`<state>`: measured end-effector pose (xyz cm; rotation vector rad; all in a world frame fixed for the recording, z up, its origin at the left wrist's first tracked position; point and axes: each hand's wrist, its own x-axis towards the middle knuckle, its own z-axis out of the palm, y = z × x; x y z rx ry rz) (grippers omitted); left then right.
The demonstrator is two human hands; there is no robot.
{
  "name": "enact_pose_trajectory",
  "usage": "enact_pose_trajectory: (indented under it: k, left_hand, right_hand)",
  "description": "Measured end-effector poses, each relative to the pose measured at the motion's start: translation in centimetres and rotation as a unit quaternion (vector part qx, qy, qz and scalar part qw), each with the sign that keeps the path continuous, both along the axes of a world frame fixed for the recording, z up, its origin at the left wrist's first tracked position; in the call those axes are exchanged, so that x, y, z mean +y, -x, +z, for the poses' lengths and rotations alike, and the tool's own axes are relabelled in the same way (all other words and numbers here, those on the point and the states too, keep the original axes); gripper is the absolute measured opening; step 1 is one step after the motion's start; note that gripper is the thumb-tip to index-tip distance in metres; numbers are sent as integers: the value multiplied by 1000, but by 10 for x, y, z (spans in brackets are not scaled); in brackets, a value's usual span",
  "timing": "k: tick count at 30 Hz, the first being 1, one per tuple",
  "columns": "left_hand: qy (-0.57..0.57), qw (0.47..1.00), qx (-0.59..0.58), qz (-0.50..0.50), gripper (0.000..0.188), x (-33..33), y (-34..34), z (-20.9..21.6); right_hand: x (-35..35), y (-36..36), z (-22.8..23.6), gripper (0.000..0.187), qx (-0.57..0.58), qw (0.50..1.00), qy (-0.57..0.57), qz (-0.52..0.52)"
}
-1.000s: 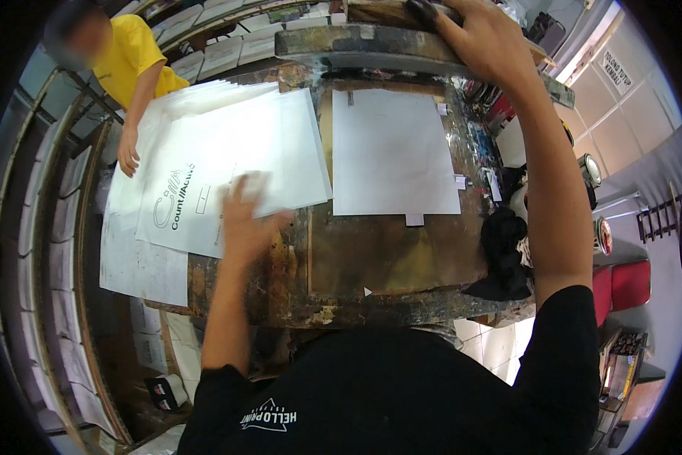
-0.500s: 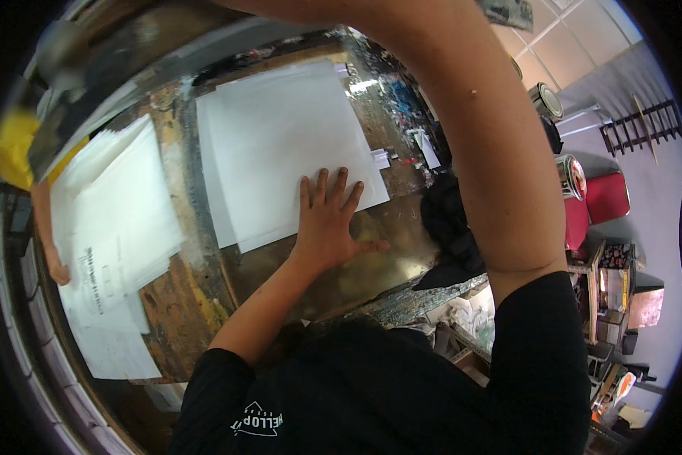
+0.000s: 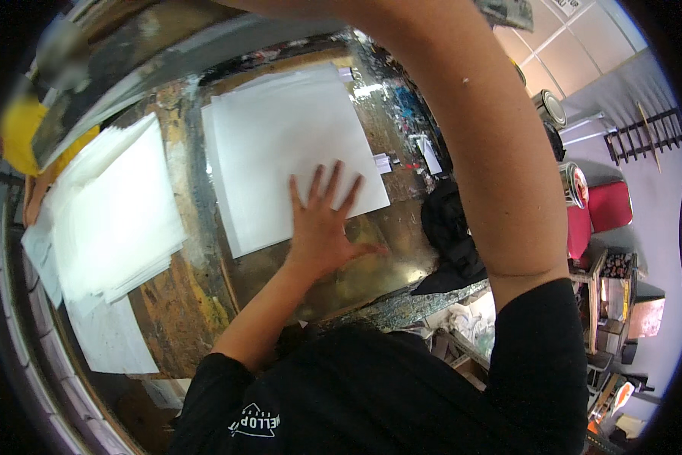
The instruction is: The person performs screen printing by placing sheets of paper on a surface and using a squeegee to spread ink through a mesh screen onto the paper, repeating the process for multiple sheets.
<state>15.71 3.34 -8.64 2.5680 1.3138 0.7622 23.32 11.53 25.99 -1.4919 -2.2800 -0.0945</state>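
Observation:
My left hand (image 3: 320,227) is open, its fingers spread over the near edge of a white paper sheet (image 3: 280,129). The thumb points right, over the bare brownish board (image 3: 364,246). Another sheet edge shows beneath the paper at its left side. My right arm (image 3: 500,152) reaches up across the view and over the far side of the table; its hand lies beyond the upper edge. Under that forearm a long grey, blurred panel (image 3: 166,64) slants across the far left.
To the left lies a stack of white paper (image 3: 121,220) on the paint-stained table (image 3: 182,311). Behind it stands a person in yellow (image 3: 22,140), a hand by the stack. Black cloth (image 3: 451,235) lies on the right, with cans (image 3: 574,184) and a red chair (image 3: 609,206) beyond.
The other person's hand has moved back, and the printed sheet on the stack has given way to a blank white top. My left fingers have spread a little; the sheet beneath sits straighter.

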Motion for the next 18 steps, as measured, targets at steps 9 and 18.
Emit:
enact_pose_trajectory:
  k: [9, 18]
  left_hand:
    - [221, 822, -493, 182, 92, -50, 162, 112]
    - [109, 942, -23, 318, 125, -90, 180, -31]
  right_hand:
    - [-32, -38, -166, 50, -120, 986, -5, 115]
    - [-86, -42, -308, 27, -132, 985, 43, 105]
